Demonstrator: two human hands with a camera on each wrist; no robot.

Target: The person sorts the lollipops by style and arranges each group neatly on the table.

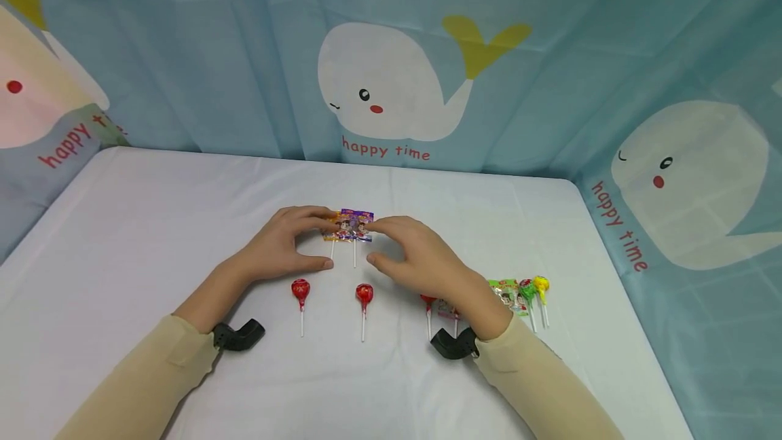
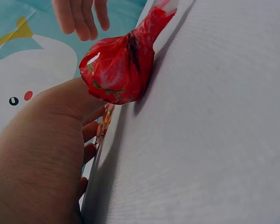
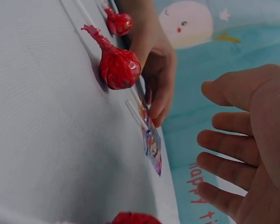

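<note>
Two flat-wrapped lollipops lie side by side towards the back of the white table, one orange and one purple, sticks pointing to the front. My left hand is at the orange one, fingertips over its wrapper and the thumb apart from them near its stick. Just right of the purple wrapper, my right hand hovers with thumb and fingers spread, holding nothing. In the right wrist view its fingers stand clear of the table. Two red ball lollipops, left and middle, lie in front of the hands.
Beneath the right forearm, a red lollipop and a pinkish flat-wrapped one are partly hidden. Further right lie a light green flat wrapper, a green lollipop and a yellow one. A whale-print curtain borders the table.
</note>
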